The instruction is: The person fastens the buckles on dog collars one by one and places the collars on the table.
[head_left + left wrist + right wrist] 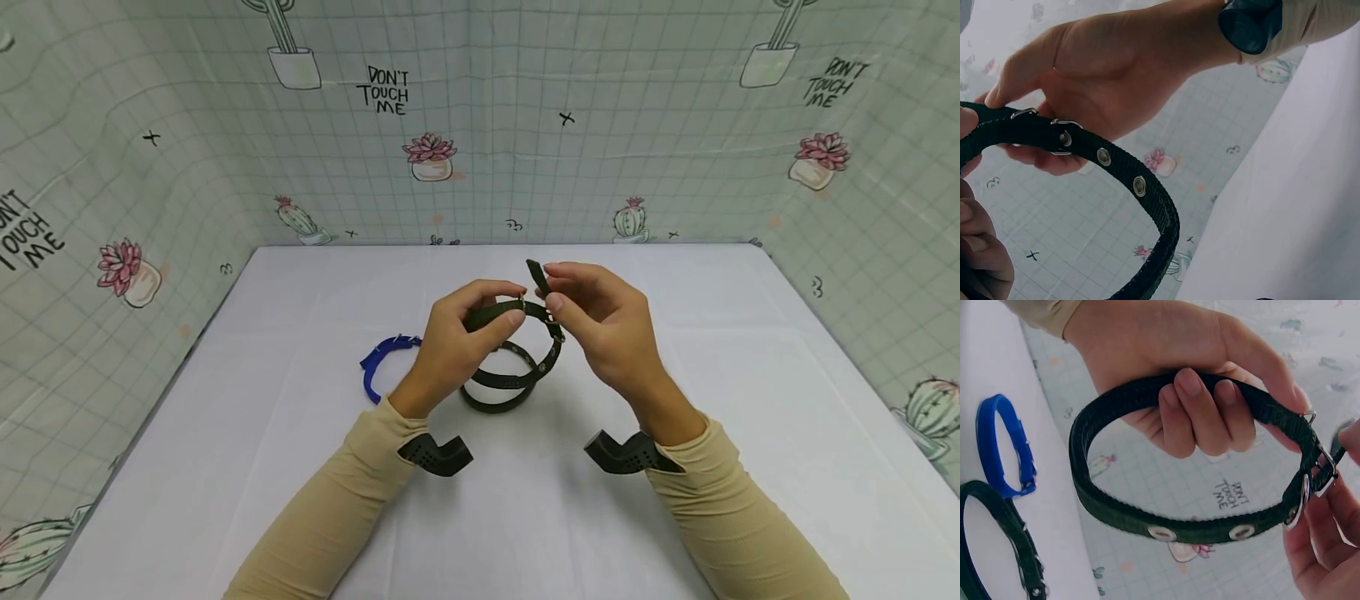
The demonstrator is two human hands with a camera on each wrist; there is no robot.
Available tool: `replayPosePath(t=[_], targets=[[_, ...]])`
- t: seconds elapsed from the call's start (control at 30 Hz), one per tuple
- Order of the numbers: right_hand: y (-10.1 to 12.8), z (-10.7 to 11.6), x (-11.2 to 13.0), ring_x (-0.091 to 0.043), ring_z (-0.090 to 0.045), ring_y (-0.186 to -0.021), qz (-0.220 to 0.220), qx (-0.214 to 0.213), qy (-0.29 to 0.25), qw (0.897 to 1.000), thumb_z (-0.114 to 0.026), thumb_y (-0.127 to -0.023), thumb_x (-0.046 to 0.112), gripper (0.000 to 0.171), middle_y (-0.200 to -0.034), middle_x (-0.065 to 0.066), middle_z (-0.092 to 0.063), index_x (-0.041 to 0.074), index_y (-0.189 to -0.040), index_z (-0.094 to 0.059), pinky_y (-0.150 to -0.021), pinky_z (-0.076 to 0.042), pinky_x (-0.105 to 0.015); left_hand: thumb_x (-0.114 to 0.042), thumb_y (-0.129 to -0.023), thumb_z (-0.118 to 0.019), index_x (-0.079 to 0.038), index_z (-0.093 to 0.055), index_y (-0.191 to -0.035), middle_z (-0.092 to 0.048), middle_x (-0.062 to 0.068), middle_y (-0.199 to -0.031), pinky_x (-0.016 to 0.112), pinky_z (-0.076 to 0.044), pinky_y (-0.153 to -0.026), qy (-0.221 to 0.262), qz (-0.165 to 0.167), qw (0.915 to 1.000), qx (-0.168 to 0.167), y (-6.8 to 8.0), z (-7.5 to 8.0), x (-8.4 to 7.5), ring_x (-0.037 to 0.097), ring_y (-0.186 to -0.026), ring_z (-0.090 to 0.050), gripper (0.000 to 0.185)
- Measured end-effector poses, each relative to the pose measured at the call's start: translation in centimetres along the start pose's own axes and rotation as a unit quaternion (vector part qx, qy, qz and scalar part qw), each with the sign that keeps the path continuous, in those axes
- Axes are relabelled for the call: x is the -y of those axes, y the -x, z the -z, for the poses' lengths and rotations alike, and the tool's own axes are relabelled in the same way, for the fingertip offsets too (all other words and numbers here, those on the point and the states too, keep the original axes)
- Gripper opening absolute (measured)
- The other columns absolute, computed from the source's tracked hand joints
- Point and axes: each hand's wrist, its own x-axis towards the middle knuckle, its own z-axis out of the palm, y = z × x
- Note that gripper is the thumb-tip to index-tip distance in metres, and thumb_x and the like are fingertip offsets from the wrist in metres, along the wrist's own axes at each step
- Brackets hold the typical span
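A dark green collar point(557, 335) with metal eyelets is held up above the white table point(750, 375) by both hands. My left hand point(514, 302) curls round its band point(1116, 512) just left of the metal buckle point(1310, 487). At the buckle, my right hand point(551, 287) pinches the strap's free end point(536, 275), which sticks upward. In the left wrist view the right hand point(1104, 75) sits behind the buckle point(1063, 134) and the eyelet strap point(1138, 184) curves down from it.
A second dark collar point(495, 404) lies on the table under the hands, also seen at lower left in the right wrist view point(997, 537). A blue collar point(375, 367) lies to its left. Cactus-print cloth walls point(420, 150) enclose three sides of the table.
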Motion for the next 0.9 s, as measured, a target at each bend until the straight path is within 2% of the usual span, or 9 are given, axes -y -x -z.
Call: replayPosePath(t=[0.13,0.27,0.5,0.67,0.9], targets=[[-0.06,0.09,-0.33,-0.022,-0.059,-0.094,0.051,0.016,0.023,0.998,-0.060,-0.092,-0.012,0.034,-0.100,-0.012,-0.063,-0.008,-0.126,-0.064,-0.082,-0.051,-0.028,-0.016,-0.094,-0.070,-0.007,-0.068,-0.122,-0.056,0.006,-0.077,0.028,-0.046,-0.059,0.009,-0.003,0.9999,0.004,0.01,-0.05,0.05,0.019,-0.064,-0.051,0.029],[-0.04,0.13,-0.45,-0.021,-0.053,-0.090,0.075,0.029,0.046,0.996,-0.055,-0.093,-0.012,0.035,-0.095,-0.011,-0.057,-0.007,-0.126,-0.065,-0.081,-0.049,-0.030,-0.014,-0.094,-0.071,-0.007,-0.068,-0.121,-0.056,0.006,-0.076,0.028,-0.045,-0.058,0.016,-0.008,0.9998,0.004,0.01,-0.15,0.08,0.019,-0.062,-0.050,0.028],[0.10,0.24,-0.25,-0.019,-0.054,-0.085,0.088,0.038,0.112,0.989,-0.049,-0.094,-0.008,0.031,-0.096,-0.010,-0.058,0.000,-0.111,-0.075,-0.072,-0.046,-0.026,-0.013,-0.093,-0.071,-0.002,-0.067,-0.118,-0.056,0.006,-0.074,0.027,-0.043,-0.055,0.009,-0.018,0.9998,-0.005,0.17,-0.41,0.08,0.017,-0.060,-0.048,0.027],[0.10,0.28,-0.30,-0.018,-0.054,-0.080,0.103,0.035,0.132,0.985,-0.048,-0.093,-0.007,0.031,-0.097,-0.011,-0.054,0.002,-0.101,-0.077,-0.068,-0.048,-0.024,-0.012,-0.093,-0.071,-0.005,-0.067,-0.116,-0.058,0.005,-0.074,0.027,-0.044,-0.055,0.002,-0.026,0.9996,-0.007,0.18,-0.63,0.14,0.017,-0.060,-0.050,0.024],[-0.17,0.20,-0.60,-0.025,-0.056,-0.096,0.151,0.021,0.174,0.973,-0.051,-0.089,-0.006,0.028,-0.107,-0.015,-0.060,0.003,-0.091,-0.078,-0.075,-0.045,-0.027,-0.013,-0.093,-0.070,-0.005,-0.068,-0.115,-0.060,0.004,-0.075,0.027,-0.046,-0.056,-0.001,-0.031,0.9995,-0.002,0.25,-0.69,0.02,0.017,-0.061,-0.052,0.023]])
